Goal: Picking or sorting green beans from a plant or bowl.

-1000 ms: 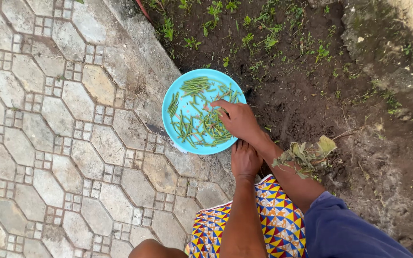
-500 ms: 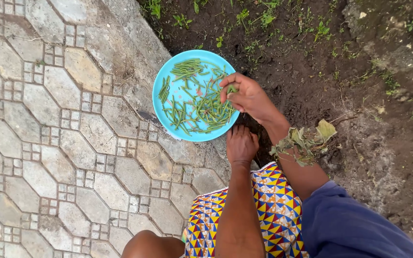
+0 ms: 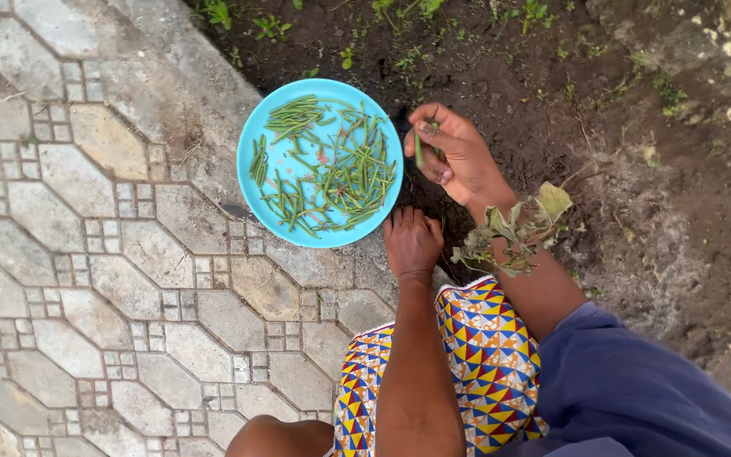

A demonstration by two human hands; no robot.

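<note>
A round light-blue plate [image 3: 257, 196] rests on the paving edge and holds several thin green bean pods [image 3: 332, 173]. My right hand [image 3: 453, 155] hovers just right of the plate over dark soil, its fingers pinched on one green pod [image 3: 419, 148]. My left hand [image 3: 412, 242] rests palm down on the ground just below the plate's rim, fingers together, holding nothing. A small wilted leafy plant [image 3: 513, 228] lies across my right forearm.
Patterned grey paving stones [image 3: 103, 279] fill the left. Dark bare soil [image 3: 619, 144] with small green weeds [image 3: 399, 13] fills the top and right. My colourful patterned cloth [image 3: 484, 355] and blue sleeve [image 3: 636, 389] are at the bottom.
My right hand has lifted off the plate and moved right with one pod between its fingers. My left hand has stayed on the ground.
</note>
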